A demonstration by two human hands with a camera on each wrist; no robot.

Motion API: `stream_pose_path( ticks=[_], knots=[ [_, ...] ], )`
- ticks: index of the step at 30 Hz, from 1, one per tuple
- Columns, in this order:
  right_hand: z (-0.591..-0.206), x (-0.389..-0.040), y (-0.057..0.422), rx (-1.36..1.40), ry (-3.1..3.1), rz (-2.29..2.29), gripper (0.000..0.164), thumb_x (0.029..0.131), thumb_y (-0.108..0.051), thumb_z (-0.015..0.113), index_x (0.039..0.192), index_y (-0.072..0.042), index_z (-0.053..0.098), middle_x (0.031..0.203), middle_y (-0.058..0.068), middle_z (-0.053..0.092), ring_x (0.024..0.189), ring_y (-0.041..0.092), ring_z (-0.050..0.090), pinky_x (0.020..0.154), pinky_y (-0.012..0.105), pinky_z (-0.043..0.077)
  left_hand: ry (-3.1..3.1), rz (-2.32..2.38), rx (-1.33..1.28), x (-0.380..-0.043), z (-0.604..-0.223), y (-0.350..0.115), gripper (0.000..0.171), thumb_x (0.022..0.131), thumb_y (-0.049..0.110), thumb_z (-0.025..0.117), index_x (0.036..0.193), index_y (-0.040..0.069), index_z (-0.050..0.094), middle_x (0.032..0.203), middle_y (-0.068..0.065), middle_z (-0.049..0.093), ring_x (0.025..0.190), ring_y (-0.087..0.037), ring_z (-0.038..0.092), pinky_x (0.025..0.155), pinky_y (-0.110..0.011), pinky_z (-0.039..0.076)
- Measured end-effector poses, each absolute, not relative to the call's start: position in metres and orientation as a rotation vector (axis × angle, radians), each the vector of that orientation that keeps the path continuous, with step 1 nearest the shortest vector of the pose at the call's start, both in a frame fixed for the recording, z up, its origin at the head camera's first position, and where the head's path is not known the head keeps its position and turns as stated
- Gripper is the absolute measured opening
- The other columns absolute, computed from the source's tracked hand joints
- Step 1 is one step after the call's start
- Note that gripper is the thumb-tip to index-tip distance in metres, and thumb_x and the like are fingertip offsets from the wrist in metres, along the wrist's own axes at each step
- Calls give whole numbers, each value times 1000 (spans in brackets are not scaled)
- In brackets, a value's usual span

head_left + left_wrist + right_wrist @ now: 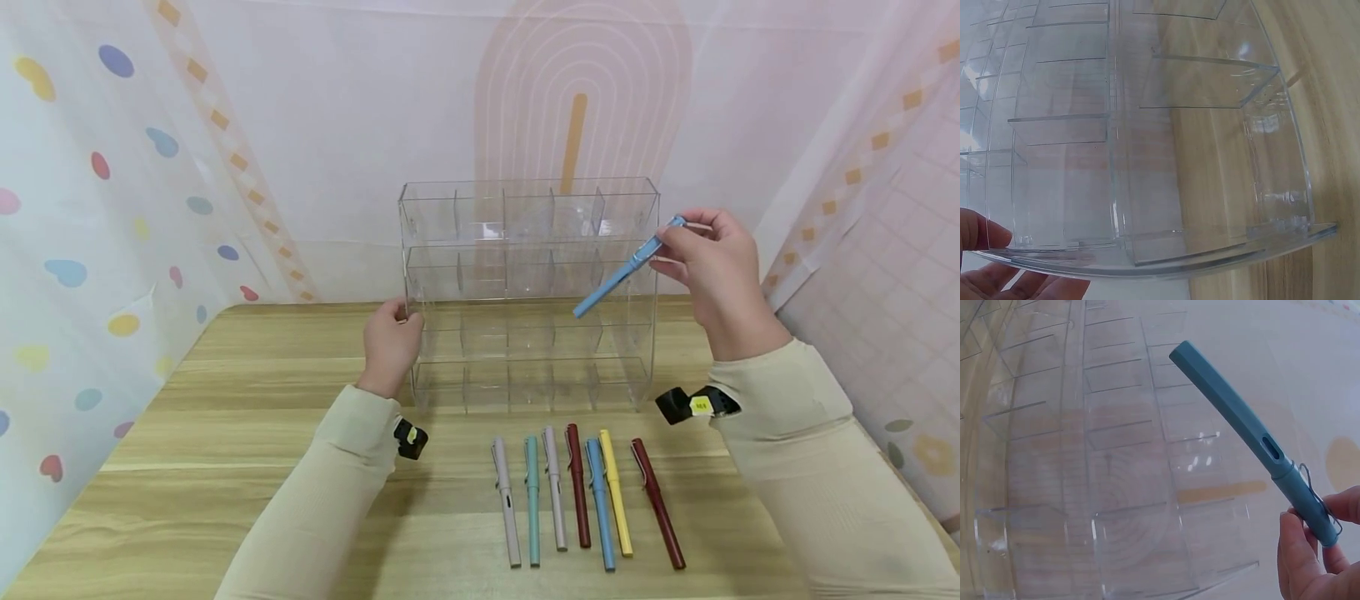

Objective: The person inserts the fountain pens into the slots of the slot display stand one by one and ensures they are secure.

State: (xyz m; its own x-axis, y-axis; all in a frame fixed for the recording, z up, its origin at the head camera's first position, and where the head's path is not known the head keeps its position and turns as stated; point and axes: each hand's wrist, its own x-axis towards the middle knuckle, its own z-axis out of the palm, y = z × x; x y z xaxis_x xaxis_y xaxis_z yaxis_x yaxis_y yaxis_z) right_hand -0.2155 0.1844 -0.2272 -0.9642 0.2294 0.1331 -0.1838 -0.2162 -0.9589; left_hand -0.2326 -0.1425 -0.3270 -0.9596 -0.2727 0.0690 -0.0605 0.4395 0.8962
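Note:
My right hand (722, 271) pinches a capped blue fountain pen (617, 282) near its clip end. The pen slants in front of the upper right part of a clear acrylic display rack (529, 243), its other end pointing down and left. In the right wrist view, the pen (1230, 411) shows an oval window and a wire clip, with thumb and fingers around the cap. My left hand (392, 346) grips the rack's left side panel. Thumb and fingers lie on opposite faces of that panel (1166, 270) in the left wrist view. The rack stands upright with tiers of divided compartments.
Several capped pens lie in a row before the rack: grey (506, 504), teal (532, 500), another grey (556, 492), dark red (578, 487), blue (602, 504), yellow (617, 496) and another dark red (659, 506). The wooden table (247, 433) meets a patterned curtain (337, 125) behind.

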Motion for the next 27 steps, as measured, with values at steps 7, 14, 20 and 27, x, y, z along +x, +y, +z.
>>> stream_pose_path(
  ticks=[7,14,20,27],
  knots=[
    [-211,-227,171,-106,-1719,2242,20,88,-3,65,100,-10,50,97,5,53,68,9,64,64,22,55,-2470,-1504,288,-233,-324,-139,36,92,7,44,123,-5,58,124,-20,57,120,-32,52,95,-43,46],
    [-199,-240,160,-156,-1628,2222,19,88,-3,64,98,-11,50,99,7,52,72,12,64,64,22,55,-2469,-1506,283,-233,-324,-139,34,92,6,44,120,-6,58,121,-20,58,118,-32,53,94,-43,46],
    [-193,-252,152,-187,-1543,2238,20,88,-3,64,99,-12,50,99,6,53,75,13,66,69,25,55,-2478,-1509,298,-233,-323,-140,35,93,7,44,123,-5,58,123,-20,58,117,-31,53,94,-43,46],
    [-187,-267,143,-228,-1427,2306,24,88,0,64,101,-13,47,99,5,54,76,15,67,70,26,56,-2480,-1535,310,-231,-323,-142,36,93,7,43,125,-4,56,124,-19,58,115,-30,53,92,-42,47]
  ],
)
